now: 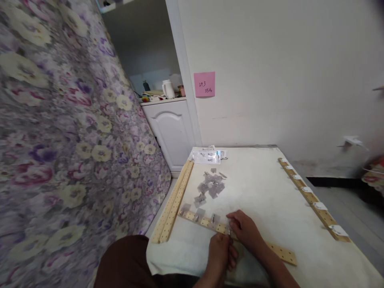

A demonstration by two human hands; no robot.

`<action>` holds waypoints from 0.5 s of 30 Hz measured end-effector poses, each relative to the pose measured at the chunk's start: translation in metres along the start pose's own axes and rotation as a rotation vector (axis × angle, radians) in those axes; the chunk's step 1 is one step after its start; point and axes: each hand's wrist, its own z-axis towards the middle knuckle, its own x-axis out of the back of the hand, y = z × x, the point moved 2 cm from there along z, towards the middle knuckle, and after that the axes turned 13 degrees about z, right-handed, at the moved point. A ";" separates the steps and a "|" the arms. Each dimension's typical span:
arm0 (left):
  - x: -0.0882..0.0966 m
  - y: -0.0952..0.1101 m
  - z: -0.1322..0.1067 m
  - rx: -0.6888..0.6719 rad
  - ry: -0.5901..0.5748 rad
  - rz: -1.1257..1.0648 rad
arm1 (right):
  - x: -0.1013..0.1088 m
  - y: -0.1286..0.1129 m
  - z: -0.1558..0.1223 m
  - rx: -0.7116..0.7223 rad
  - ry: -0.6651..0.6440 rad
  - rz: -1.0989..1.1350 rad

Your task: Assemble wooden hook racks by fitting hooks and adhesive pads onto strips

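Before me on the cloth-covered table lies a pale wooden strip with holes (190,216), slanting down to the right beneath my hands. Several small clear plastic squares with shiny metal pieces (213,219) are set along its left half. At the strip's near edge, my left hand (219,252) is closed, its fingers curled by a small shiny piece (229,231). My right hand (245,229) reaches over the strip from the right, fingers bent at that same spot. What the fingertips hold is too small and partly covered. The strip's right end (282,253) shows past my right forearm.
A loose pile of clear plastic squares (211,185) lies beyond the strip. Two long holed strips (174,204) line the table's left edge. Along the right edge is a strip with white pieces (312,200). Printed packaging (206,156) lies at the back, near the wall.
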 end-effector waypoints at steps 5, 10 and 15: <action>-0.001 -0.001 0.001 -0.004 0.003 0.000 | 0.000 0.001 0.000 -0.014 0.006 0.012; -0.001 0.000 -0.001 -0.021 0.004 -0.011 | -0.001 0.001 -0.001 -0.034 0.013 0.016; -0.001 -0.001 0.000 -0.018 -0.001 -0.012 | -0.001 0.000 -0.002 -0.074 0.010 0.014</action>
